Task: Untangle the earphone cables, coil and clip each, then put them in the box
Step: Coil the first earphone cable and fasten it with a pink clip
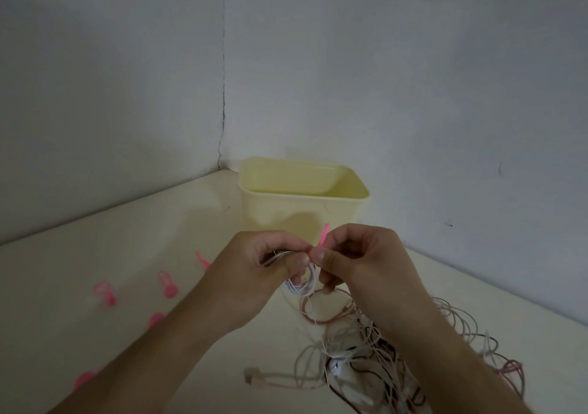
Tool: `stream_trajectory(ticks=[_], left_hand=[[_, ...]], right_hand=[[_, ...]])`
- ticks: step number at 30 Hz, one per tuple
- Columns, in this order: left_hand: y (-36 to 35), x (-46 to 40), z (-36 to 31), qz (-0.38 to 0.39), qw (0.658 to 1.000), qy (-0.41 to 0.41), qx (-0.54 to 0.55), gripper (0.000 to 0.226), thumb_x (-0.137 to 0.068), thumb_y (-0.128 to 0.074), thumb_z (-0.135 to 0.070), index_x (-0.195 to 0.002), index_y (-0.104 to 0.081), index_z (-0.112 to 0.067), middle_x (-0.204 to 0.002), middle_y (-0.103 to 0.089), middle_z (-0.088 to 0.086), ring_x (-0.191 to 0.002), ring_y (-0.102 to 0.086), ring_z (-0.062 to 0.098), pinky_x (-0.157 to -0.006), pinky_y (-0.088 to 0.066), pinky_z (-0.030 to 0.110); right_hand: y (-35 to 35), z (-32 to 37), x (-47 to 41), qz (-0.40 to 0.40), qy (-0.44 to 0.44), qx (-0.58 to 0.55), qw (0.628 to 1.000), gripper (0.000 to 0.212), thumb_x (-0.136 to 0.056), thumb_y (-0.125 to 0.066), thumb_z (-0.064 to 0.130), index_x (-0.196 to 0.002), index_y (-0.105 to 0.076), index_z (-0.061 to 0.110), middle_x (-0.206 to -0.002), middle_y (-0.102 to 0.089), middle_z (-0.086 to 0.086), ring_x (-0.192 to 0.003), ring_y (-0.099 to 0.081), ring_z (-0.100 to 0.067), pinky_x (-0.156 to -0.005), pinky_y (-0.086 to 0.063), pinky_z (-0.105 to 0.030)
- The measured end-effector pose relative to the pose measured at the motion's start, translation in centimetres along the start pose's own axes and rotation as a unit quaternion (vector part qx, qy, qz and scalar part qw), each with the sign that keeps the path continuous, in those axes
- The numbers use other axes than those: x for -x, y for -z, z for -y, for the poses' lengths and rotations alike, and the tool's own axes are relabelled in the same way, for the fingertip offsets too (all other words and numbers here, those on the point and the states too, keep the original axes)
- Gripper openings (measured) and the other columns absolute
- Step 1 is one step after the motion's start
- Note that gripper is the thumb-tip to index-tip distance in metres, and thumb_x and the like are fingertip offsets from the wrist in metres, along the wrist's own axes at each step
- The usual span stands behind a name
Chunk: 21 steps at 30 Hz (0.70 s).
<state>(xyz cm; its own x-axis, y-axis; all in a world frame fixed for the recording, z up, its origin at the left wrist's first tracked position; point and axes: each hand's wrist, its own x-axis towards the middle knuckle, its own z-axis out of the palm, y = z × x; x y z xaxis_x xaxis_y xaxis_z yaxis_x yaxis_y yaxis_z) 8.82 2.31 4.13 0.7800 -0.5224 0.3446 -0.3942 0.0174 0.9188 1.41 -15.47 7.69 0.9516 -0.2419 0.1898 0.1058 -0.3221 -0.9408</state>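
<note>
My left hand (254, 264) grips a coiled white earphone cable (304, 284) in front of the pale yellow box (302, 197). My right hand (359, 261) pinches a pink clip (323, 237) at the top of that coil; the clip's tail sticks up between the two hands. A strand of the white cable hangs down from the coil to a tangled pile of white, pink and dark earphone cables (381, 359) on the table at the lower right. The box stands open at the back; its inside bottom is hidden.
Several loose pink clips (167, 283) lie on the cream table (95, 254) to the left, one (84, 378) near my left forearm. Grey walls meet in a corner just behind the box.
</note>
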Motion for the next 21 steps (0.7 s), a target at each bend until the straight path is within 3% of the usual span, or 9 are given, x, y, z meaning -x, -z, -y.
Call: stream_trajectory(ticks=[6,9,13,15,18,21], left_hand=[[0.2,-0.1,-0.2,-0.012,0.999,0.002,-0.052,0.018,-0.097,-0.072,-0.016,-0.091,-0.08,-0.031,-0.077,-0.075,0.001,-0.074,-0.07,0.011,-0.073,-0.055,0.029],[0.2,-0.1,-0.1,-0.023,0.997,0.008,-0.068,0.013,-0.097,-0.073,-0.025,-0.09,-0.079,-0.033,-0.077,-0.075,-0.002,-0.074,-0.07,0.011,-0.073,-0.055,0.031],[0.1,-0.2,0.0,-0.027,0.997,0.015,-0.069,0.011,-0.097,-0.073,-0.027,-0.089,-0.079,-0.032,-0.075,-0.075,-0.003,-0.072,-0.069,0.01,-0.075,-0.055,0.034],[0.1,-0.1,-0.2,-0.025,0.998,0.015,-0.064,0.011,-0.096,-0.074,-0.029,-0.089,-0.079,-0.034,-0.076,-0.075,-0.002,-0.073,-0.07,0.011,-0.077,-0.056,0.039],[-0.1,0.0,-0.3,-0.013,0.998,0.016,-0.058,0.014,-0.096,-0.073,-0.025,-0.091,-0.08,-0.036,-0.078,-0.076,-0.002,-0.076,-0.071,0.012,-0.079,-0.057,0.039],[-0.2,0.0,-0.3,-0.003,0.999,0.01,-0.042,0.02,-0.097,-0.072,-0.017,-0.092,-0.082,-0.033,-0.077,-0.075,0.0,-0.075,-0.07,0.014,-0.078,-0.056,0.039]], right_hand=[[0.2,0.0,-0.2,0.015,-0.006,-0.027,1.0,0.013,-0.092,-0.077,0.0,-0.091,-0.067,-0.009,-0.074,-0.075,-0.019,-0.062,-0.072,-0.026,-0.059,-0.058,-0.038],[0.6,0.3,-0.4,0.02,-0.031,-0.058,0.998,0.008,-0.095,-0.06,-0.011,-0.102,-0.062,-0.007,-0.079,-0.076,-0.02,-0.064,-0.07,-0.03,-0.061,-0.056,-0.044],[1.4,0.3,-0.7,0.038,-0.048,-0.037,0.997,0.042,-0.084,-0.041,-0.014,-0.112,-0.064,0.007,-0.073,-0.066,-0.016,-0.058,-0.055,-0.027,-0.056,-0.044,-0.04],[1.6,0.3,-0.7,0.061,-0.046,-0.004,0.997,0.038,-0.08,-0.047,-0.001,-0.105,-0.07,0.016,-0.067,-0.051,-0.011,-0.056,-0.042,-0.02,-0.055,-0.034,-0.035],[1.3,0.6,-0.3,0.073,0.005,0.089,0.993,0.008,-0.089,-0.068,0.026,-0.093,-0.073,0.022,-0.061,-0.04,0.005,-0.056,-0.035,-0.013,-0.056,-0.031,-0.034],[0.9,0.4,-0.4,0.028,0.096,0.202,0.974,0.015,-0.095,-0.076,0.028,-0.081,-0.07,0.024,-0.054,-0.038,0.009,-0.052,-0.035,-0.008,-0.054,-0.031,-0.025]])
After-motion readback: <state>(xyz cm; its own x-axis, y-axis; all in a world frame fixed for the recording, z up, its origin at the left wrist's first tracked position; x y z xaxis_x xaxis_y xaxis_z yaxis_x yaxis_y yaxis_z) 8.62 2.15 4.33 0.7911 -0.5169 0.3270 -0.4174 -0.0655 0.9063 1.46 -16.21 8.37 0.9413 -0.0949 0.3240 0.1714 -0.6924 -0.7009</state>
